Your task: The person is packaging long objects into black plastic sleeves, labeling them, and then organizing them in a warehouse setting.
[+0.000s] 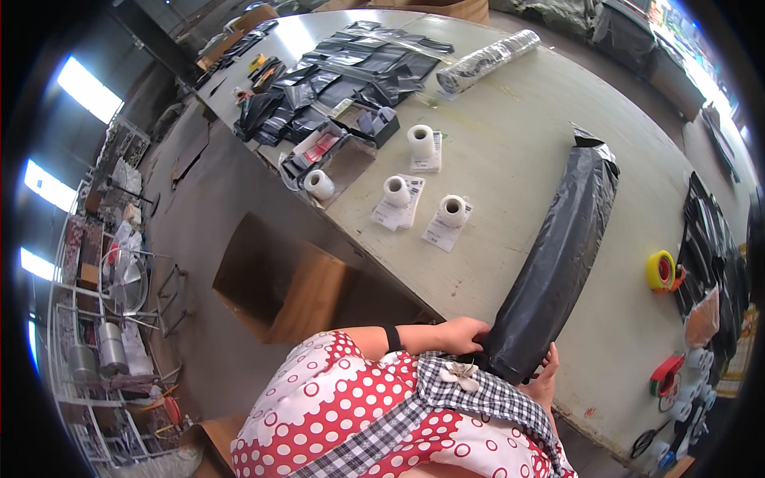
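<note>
On the left of the table (502, 239) we see small white rolls (421, 149) standing on paper labels (407, 217). Our left hand (464, 334) is half curled against the near left edge of the black package (555, 247). Plastic already surrounds its length, but the far end looks loose, so we judge that closure unfinished. Its long axis runs near-left to far-right, near end toward us. Our right hand (545, 373) bends round its near right edge; we cannot tell how firmly either grips
</note>
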`<state>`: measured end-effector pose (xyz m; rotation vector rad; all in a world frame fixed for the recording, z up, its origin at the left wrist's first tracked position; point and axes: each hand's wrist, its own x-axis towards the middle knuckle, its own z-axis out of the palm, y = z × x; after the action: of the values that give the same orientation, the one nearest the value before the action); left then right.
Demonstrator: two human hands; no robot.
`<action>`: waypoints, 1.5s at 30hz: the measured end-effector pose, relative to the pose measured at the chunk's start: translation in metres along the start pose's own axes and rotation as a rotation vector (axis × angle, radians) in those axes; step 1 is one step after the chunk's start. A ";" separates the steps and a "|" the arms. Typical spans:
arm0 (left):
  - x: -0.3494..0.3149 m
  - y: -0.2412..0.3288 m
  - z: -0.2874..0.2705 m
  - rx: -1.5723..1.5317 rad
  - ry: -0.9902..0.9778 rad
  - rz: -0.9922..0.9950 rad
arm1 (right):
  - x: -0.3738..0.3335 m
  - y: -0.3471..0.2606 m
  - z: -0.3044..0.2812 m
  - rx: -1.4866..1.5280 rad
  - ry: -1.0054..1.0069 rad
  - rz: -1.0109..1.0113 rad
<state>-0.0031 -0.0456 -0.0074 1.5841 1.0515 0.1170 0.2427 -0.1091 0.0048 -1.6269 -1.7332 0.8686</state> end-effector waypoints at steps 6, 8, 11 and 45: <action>-0.012 -0.010 -0.036 -0.260 0.298 0.121 | 0.038 -0.018 0.009 -0.007 0.054 0.082; -0.032 -0.016 -0.067 -0.196 0.343 0.124 | 0.049 -0.021 0.012 -0.017 0.085 0.103; -0.074 -0.045 -0.133 -0.072 0.583 0.127 | 0.046 -0.030 0.010 -0.159 0.085 0.187; -0.194 -0.248 -0.471 0.789 0.990 -0.551 | -0.015 0.071 0.092 -0.798 0.689 0.386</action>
<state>-0.5324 0.1543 0.0265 1.8637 2.5069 0.1161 0.2135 -0.1267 -0.1071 -2.4338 -1.3207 -0.3267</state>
